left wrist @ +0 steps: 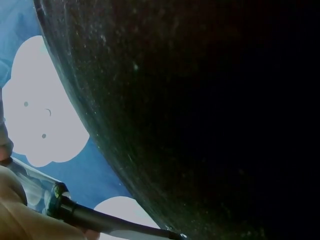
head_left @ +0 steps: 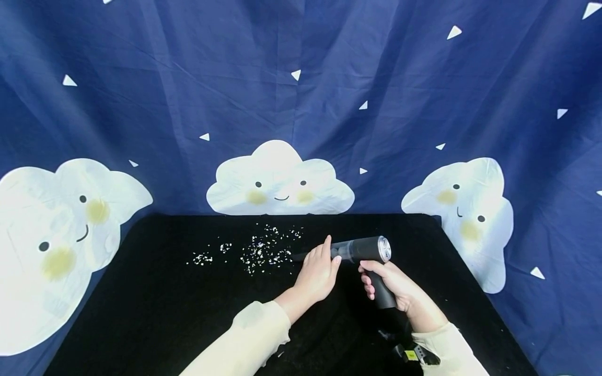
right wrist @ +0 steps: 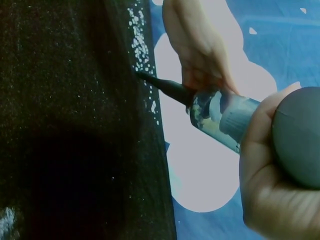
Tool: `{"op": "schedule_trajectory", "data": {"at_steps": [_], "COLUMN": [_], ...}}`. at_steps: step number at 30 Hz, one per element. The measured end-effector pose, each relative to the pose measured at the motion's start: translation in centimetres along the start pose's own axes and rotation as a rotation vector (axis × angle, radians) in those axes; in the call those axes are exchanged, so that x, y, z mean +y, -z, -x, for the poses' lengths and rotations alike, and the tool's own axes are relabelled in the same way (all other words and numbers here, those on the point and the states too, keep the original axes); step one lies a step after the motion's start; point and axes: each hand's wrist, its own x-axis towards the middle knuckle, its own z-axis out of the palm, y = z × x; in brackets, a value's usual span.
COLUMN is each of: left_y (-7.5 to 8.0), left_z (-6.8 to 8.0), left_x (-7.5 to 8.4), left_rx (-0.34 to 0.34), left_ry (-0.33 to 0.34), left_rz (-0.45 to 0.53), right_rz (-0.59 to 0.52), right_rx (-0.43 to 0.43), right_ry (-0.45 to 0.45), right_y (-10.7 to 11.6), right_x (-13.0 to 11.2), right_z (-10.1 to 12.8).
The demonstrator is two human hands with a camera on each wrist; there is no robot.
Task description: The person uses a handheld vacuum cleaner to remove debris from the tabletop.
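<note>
A black handheld vacuum (head_left: 366, 249) with a clear front section lies level over the black-covered table (head_left: 188, 313). My right hand (head_left: 392, 284) grips its handle, fingers wrapped round. Toward the front, my left hand (head_left: 316, 274) holds the vacuum with the thumb on the near side and fingers over the far side, covering part of the nozzle in the head view. The narrow black nozzle (right wrist: 167, 87) shows plainly in the right wrist view, its tip right by scattered white bits (head_left: 263, 251). In the left wrist view, the clear section (left wrist: 37, 187) sits beside the left hand.
Smaller clusters of white bits (head_left: 202, 258) lie farther left on the table. A blue curtain (head_left: 329, 115) with smiling white clouds (head_left: 280, 180) hangs behind the table's far edge. By the right sleeve is a small dark device with a yellow label (head_left: 411, 355).
</note>
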Motion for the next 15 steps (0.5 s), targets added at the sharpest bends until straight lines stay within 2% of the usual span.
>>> {"op": "schedule_trajectory", "data": {"at_steps": [15], "left_y": [-0.2], "left_z": [1.1], "left_x": [1.2], "left_rx": [0.021], "left_ry": [0.07], "left_rz": [0.003], "right_rz": [0.05], "right_rx": [-0.073], "right_ry": [-0.018], "right_y": [0.8], "right_x": [-0.3], "right_z": [0.5]}}
